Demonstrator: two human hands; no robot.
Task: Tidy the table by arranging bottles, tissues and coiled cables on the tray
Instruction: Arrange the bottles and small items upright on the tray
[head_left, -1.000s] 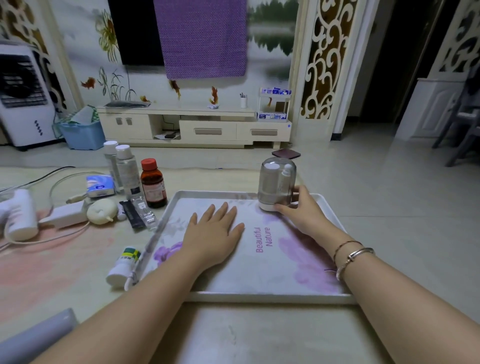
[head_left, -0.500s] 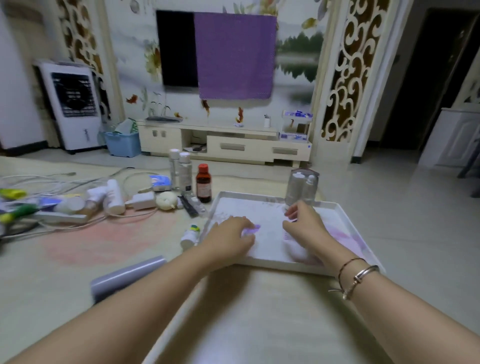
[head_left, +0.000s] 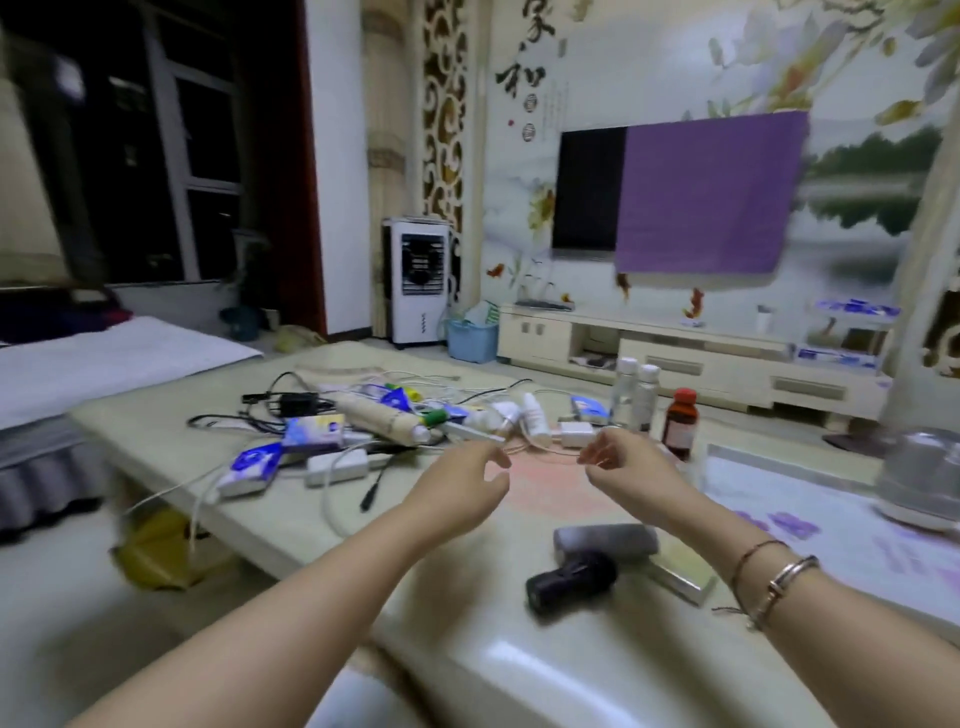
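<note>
The floral tray (head_left: 836, 499) lies at the right of the table and carries a clear-domed container (head_left: 918, 480). A brown bottle (head_left: 680, 423) and two clear bottles (head_left: 635, 391) stand just left of the tray. Blue tissue packs (head_left: 253, 464) and tangled black and white cables (head_left: 270, 408) sprawl across the table's left and middle, with small white bottles (head_left: 534, 413) among them. My left hand (head_left: 465, 480) and my right hand (head_left: 621, 462) hover side by side above the table in front of the clutter. Their fingers are loosely curled and hold nothing.
A black device (head_left: 571, 579) and a grey cylinder (head_left: 605, 540) lie near the table's front, below my right arm. A white charger (head_left: 574, 433) and a white adapter (head_left: 337, 466) sit among the cables. The table's left edge drops to the floor beside a yellow bag (head_left: 156, 551).
Both hands have left the tray and moved left over the clutter; the right hand let go of the domed container. My view swung left and up.
</note>
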